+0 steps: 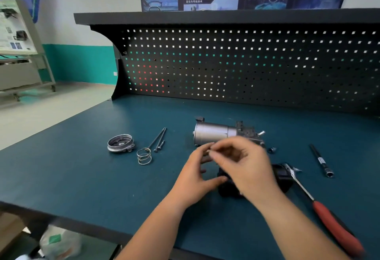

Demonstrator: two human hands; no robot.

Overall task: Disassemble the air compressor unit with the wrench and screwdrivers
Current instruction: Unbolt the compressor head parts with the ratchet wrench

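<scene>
The silver cylindrical compressor body (213, 133) lies on its side on the blue bench, with a dark valve block (247, 131) at its right end. Just in front of it my left hand (197, 175) and my right hand (244, 165) meet, fingertips pinched together on a small part (208, 151) too tiny to identify. A black part (281, 175) lies under and behind my right hand, mostly hidden. A ratchet wrench with a red handle (337, 226) lies at the right, its head by the black part.
A round metal end cap (121, 143), a coil spring (144, 156) and long bolts (159, 139) lie at the left. A small bolt (271, 149) and a socket extension bar (321, 160) lie at the right. A black pegboard (246, 64) rises behind the bench.
</scene>
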